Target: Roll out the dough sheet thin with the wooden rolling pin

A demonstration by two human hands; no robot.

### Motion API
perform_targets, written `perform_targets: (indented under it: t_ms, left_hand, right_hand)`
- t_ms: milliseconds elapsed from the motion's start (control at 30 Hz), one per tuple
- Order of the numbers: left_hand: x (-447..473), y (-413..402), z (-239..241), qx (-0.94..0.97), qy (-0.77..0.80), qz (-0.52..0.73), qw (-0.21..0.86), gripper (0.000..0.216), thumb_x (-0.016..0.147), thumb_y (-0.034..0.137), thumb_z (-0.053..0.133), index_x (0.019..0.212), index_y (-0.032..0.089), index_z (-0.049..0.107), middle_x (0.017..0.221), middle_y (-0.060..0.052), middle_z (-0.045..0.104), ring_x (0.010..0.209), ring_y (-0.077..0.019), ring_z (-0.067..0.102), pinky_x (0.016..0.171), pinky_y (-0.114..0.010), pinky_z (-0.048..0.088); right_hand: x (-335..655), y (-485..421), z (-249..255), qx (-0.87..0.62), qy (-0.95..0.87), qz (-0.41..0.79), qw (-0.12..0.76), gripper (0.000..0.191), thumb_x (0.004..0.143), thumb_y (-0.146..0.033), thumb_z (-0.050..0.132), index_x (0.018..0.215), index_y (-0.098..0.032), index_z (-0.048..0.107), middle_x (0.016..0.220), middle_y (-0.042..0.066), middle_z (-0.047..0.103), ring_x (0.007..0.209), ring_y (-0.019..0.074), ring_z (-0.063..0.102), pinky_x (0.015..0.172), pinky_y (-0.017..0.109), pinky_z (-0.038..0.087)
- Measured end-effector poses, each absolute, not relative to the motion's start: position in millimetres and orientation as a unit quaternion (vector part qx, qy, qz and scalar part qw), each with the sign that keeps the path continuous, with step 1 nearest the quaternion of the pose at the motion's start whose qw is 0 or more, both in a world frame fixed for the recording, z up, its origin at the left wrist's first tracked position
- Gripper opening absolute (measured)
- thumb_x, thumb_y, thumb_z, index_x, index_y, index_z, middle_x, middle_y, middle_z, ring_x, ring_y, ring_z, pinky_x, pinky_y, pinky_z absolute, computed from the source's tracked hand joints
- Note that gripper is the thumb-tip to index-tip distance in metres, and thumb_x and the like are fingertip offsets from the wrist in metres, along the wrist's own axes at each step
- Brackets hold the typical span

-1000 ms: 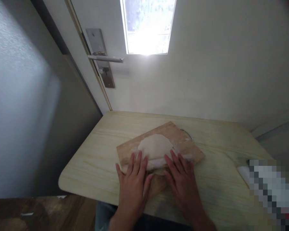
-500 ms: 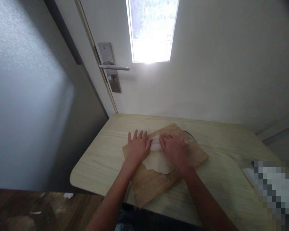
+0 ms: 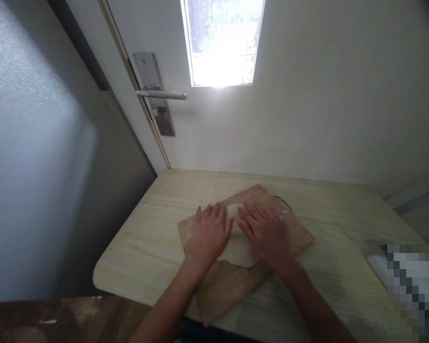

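Note:
A flat sheet of pale dough (image 3: 239,251) with an uneven near edge lies on a wooden cutting board (image 3: 223,290). My left hand (image 3: 210,232) rests flat over the left part of the dough, fingers stretched out and pointing away from me. Over the right part lies my right hand (image 3: 266,231), palm down, its fingers extended and a little blurred. Between the two thumbs shows a pale, rounded strip across the dough; most of it is hidden beneath my hands, and I cannot tell whether it is a roller or a fold of dough.
The board sits at an angle on a light wood table (image 3: 139,243), with a metal loop handle (image 3: 285,204) at its far right corner. Behind stands a white door with a lever handle (image 3: 162,95) and a bright window (image 3: 221,47). A pixelated object (image 3: 413,281) lies at the right.
Both hands have shifted slightly toward me over the dough, covering more of the pale strip. The view has moved a little, and the board appears slightly lower.

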State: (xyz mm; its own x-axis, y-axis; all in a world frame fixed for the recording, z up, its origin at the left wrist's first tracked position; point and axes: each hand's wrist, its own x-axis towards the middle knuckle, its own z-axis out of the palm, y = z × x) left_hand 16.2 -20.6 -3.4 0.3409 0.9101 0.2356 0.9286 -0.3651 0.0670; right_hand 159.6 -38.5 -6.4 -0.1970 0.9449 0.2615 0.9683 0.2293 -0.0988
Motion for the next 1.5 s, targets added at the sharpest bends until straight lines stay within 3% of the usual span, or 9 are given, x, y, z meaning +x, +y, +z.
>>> perform_targets:
  t_ms: [233,400,533,733,867,1000,1167,1333,1500]
  left_hand:
    - [29,29,6,-0.820,-0.565,-0.079,-0.048,0.044,0.090,0.036,0.020,0.091,0.016,0.059,0.091,-0.008,0.064,0.085,-0.0190,0.059,0.074,-0.031,0.044]
    - [22,-38,-5,-0.825,-0.546,-0.141,0.041,0.038,0.089,0.035,0.027,0.115,0.018,0.049,0.122,-0.007,0.051,0.114,-0.0236,0.042,0.098,-0.044,0.026]
    - [15,-93,-15,-0.837,-0.517,-0.166,0.070,0.040,0.088,0.035,0.029,0.126,0.024,0.038,0.132,-0.001,0.041,0.119,-0.0218,0.037,0.101,-0.047,0.019]
    - [20,-55,-8,-0.834,-0.534,-0.127,0.054,0.039,0.090,0.031,0.023,0.124,0.022,0.041,0.128,-0.003,0.046,0.114,-0.0217,0.043,0.101,-0.050,0.017]
    - [27,13,3,-0.821,-0.565,-0.082,-0.001,0.044,0.090,0.037,0.017,0.119,0.019,0.046,0.126,-0.007,0.048,0.118,-0.0247,0.039,0.098,-0.050,0.024]
    - [28,34,7,-0.810,-0.582,-0.063,-0.036,0.046,0.090,0.039,0.018,0.119,0.016,0.045,0.127,-0.011,0.046,0.119,-0.0254,0.038,0.093,-0.045,0.033]
    - [24,-35,1,-0.823,-0.560,-0.093,0.008,0.043,0.089,0.037,0.022,0.121,0.018,0.044,0.127,-0.008,0.046,0.117,-0.0239,0.040,0.098,-0.044,0.028]
    - [15,-104,-11,-0.845,-0.523,-0.110,0.039,0.045,0.086,0.041,0.033,0.125,0.021,0.040,0.131,-0.007,0.042,0.115,-0.0257,0.043,0.094,-0.045,0.035]
    - [15,-64,-9,-0.828,-0.549,-0.109,0.048,0.042,0.087,0.037,0.030,0.123,0.018,0.042,0.133,-0.006,0.039,0.123,-0.0264,0.032,0.099,-0.047,0.027]
  right_hand:
    - [148,14,10,-0.655,-0.749,-0.016,0.100,0.036,0.088,-0.026,0.029,0.102,-0.018,0.060,0.117,0.008,0.056,0.107,0.0215,0.048,0.089,0.038,0.032]
    - [152,-55,-5,-0.651,-0.744,-0.045,0.140,0.037,0.089,-0.027,0.027,0.115,-0.021,0.052,0.123,0.004,0.051,0.111,0.0215,0.044,0.097,0.046,0.017]
    - [163,-113,-25,-0.597,-0.783,-0.085,0.156,0.041,0.088,-0.030,0.031,0.127,-0.021,0.039,0.133,0.002,0.039,0.123,0.0212,0.030,0.099,0.043,0.014]
    - [162,-72,-18,-0.624,-0.762,-0.057,0.164,0.038,0.090,-0.030,0.026,0.125,-0.024,0.041,0.130,0.002,0.044,0.120,0.0204,0.036,0.099,0.049,0.008]
    - [153,0,4,-0.641,-0.760,-0.008,0.111,0.038,0.090,-0.030,0.026,0.106,-0.018,0.058,0.121,0.008,0.053,0.113,0.0209,0.043,0.096,0.043,0.022]
    - [148,17,13,-0.650,-0.751,-0.015,0.113,0.038,0.088,-0.030,0.029,0.104,-0.015,0.060,0.124,0.012,0.049,0.114,0.0224,0.042,0.092,0.038,0.030]
    - [153,-54,-3,-0.641,-0.751,-0.025,0.155,0.037,0.089,-0.027,0.026,0.113,-0.019,0.053,0.119,0.006,0.054,0.114,0.0214,0.042,0.099,0.046,0.017]
    - [163,-126,-28,-0.589,-0.784,-0.078,0.182,0.041,0.086,-0.028,0.034,0.124,-0.016,0.043,0.129,0.005,0.044,0.121,0.0207,0.033,0.101,0.042,0.013]
    - [157,-88,-20,-0.611,-0.769,-0.058,0.180,0.039,0.089,-0.025,0.024,0.124,-0.019,0.043,0.130,0.002,0.044,0.122,0.0181,0.032,0.102,0.044,0.008]
